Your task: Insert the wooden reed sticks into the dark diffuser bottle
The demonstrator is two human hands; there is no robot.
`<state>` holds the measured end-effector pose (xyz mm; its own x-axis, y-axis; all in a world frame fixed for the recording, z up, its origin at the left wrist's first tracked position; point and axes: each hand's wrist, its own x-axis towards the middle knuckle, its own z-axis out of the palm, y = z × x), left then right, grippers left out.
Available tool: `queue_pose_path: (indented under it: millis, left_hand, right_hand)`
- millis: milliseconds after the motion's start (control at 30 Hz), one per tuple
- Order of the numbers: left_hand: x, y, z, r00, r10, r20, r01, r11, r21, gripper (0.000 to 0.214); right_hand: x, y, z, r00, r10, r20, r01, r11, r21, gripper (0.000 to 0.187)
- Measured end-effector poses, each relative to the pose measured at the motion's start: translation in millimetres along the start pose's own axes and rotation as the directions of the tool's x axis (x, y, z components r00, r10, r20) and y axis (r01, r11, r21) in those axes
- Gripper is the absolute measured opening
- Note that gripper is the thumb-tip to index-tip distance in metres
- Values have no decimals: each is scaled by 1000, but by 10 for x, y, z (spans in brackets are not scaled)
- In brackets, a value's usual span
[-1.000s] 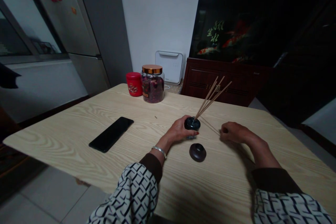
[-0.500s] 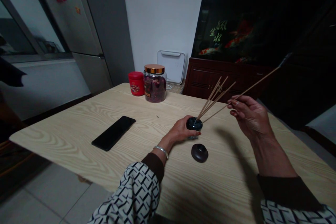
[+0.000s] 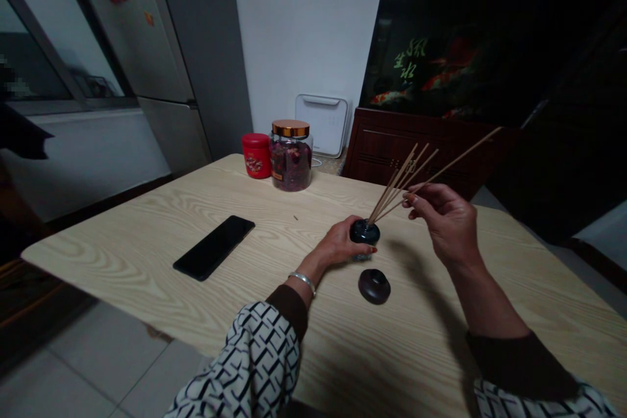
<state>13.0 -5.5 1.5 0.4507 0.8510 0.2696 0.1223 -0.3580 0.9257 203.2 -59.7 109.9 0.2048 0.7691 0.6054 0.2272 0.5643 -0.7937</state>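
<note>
My left hand (image 3: 340,240) is wrapped round a small dark glass diffuser bottle (image 3: 365,231) standing on the table. Several thin reed sticks (image 3: 399,181) lean out of its neck toward the upper right. My right hand (image 3: 443,219) pinches one longer reed stick (image 3: 465,155) between thumb and fingers. Its lower end reaches the bottle's mouth; I cannot tell how deep it sits. A dark brown round cap (image 3: 374,286) with a hole in its top lies on the table just in front of the bottle.
A black phone (image 3: 214,247) lies on the wooden table (image 3: 122,222) at left. Toward the back edge stand a red canister (image 3: 257,157) and a glass jar with a copper lid (image 3: 290,157). Behind the table are a fridge (image 3: 206,46) and a dark fish tank (image 3: 441,32).
My right hand has moved left and nearer the bottle, and the pinched reed stick has come down with it, its lower end now at the bottle's mouth. My left hand stays on the bottle.
</note>
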Motion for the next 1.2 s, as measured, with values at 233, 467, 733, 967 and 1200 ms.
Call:
queue_pose_path:
  millis: [233,467,733,967,1200]
  left_hand:
    - [-16,45,-12,1000,0,1,0,1000,20,68]
    - [-15,22,-1,1000,17,-11,-17,999,37,66]
    - [-34,35,67,997,-30,-75,43,982,184,70]
    - [-64,40,40,994,40,-101,-25,989,144,80]
    - [-2,-155,41,977,-4,-211,42,984,172,58]
  right_hand:
    - [-128,251,159,986,81,146,-50,977,-206,18]
    - [-257,427,278,980,122,155,-78,961,-265,25]
    - [-430,512,312,943,227,241,-60,832,-551,54]
    - [-270,810,272,933,209,292,-33,860,-508,41]
    - [166,1130,239,916,217,338,-42,889,-455,40]
